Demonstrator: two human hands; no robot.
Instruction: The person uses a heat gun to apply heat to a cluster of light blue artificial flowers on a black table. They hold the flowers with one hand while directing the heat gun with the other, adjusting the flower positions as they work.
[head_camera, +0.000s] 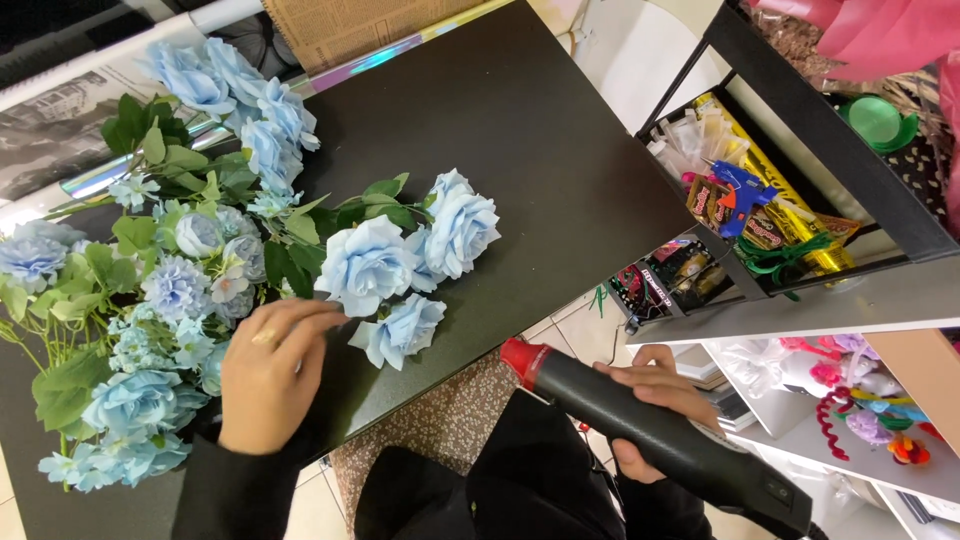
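My left hand (270, 370) rests on a stem of pale blue artificial roses (400, 260), fingers touching the underside of one bloom near the table's front edge. My right hand (655, 405) grips a black heat gun (650, 435) with a red nozzle, held off the table over my lap, nozzle pointing toward the roses. More blue flowers with green leaves (150, 290) lie heaped at the left on the black table (540, 150).
A black shelf cart (800, 250) at the right holds a blue glue gun (735, 190), gold foil and small supplies. Wrapping paper rolls (350, 30) lie along the table's far edge. White shelves (850, 410) with colourful trinkets stand lower right.
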